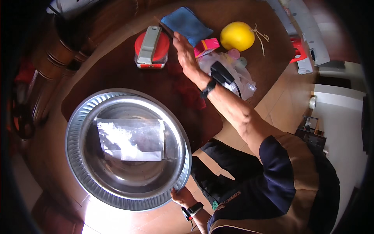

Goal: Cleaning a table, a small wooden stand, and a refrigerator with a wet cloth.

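Note:
My left hand (182, 197) grips the lower right rim of a round metal basin (130, 201) with a fluted wall. Inside the basin lies a flat clear plastic bag (146, 136) with a white strip, partly washed out by glare. My right hand (187, 57) reaches over the brown table (125, 79), seen edge-on, its fingers stretched toward a thin dark strip; whether it holds that cannot be made out. Beside it are a folded blue cloth (185, 25), a pink box (207, 46) and a clear jar with a red lid (161, 46), on which a grey elongated device (149, 45) rests.
A yellow round fruit or balloon-like object (237, 36) with string ties sits at the table's far right. Near my right wrist lies a crumpled clear plastic bag (245, 76) with small coloured pieces. Carved dark wooden furniture (54, 58) stands on the left, and tiled floor (163, 219) shows below.

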Demonstrator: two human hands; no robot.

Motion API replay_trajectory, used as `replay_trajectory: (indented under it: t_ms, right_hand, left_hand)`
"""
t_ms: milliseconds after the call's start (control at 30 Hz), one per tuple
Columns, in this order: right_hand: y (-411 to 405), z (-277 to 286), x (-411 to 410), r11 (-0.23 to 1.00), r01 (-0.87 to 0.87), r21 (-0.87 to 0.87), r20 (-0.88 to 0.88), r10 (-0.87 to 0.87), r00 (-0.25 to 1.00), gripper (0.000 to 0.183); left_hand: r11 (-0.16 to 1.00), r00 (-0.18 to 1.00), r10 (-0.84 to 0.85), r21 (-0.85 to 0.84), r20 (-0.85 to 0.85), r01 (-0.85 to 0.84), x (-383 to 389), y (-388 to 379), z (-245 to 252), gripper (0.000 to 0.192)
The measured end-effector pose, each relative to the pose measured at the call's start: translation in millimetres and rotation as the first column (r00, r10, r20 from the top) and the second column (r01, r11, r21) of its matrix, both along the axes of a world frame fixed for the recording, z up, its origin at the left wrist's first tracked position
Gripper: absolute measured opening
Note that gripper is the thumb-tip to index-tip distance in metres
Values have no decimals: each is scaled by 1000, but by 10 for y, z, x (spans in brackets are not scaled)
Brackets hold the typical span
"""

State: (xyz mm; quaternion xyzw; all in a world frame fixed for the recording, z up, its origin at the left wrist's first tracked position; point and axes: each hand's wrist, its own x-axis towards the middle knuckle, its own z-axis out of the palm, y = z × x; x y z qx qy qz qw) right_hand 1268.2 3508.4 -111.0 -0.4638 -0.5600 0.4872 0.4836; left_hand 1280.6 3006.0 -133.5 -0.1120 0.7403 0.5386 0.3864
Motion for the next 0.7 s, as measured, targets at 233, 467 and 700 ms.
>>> replay_trajectory:
  t_ms: [233, 467, 700]
  right_hand:
    - [360, -85, -83, 986, -126, -108, -223, 99, 970, 46]
    - [3, 191, -82, 920, -164, -357, -180, 105, 978, 57]
    - [-78, 260, 108, 896, -203, -395, -28, 209, 978, 56]
  left_hand:
    - [749, 829, 287, 428, 480, -506, 26, 264, 220, 63]
    - [827, 786, 168, 349, 595, -440, 243, -40, 394, 49]
    - [859, 810, 73, 377, 582, -348, 362, -69, 392, 63]
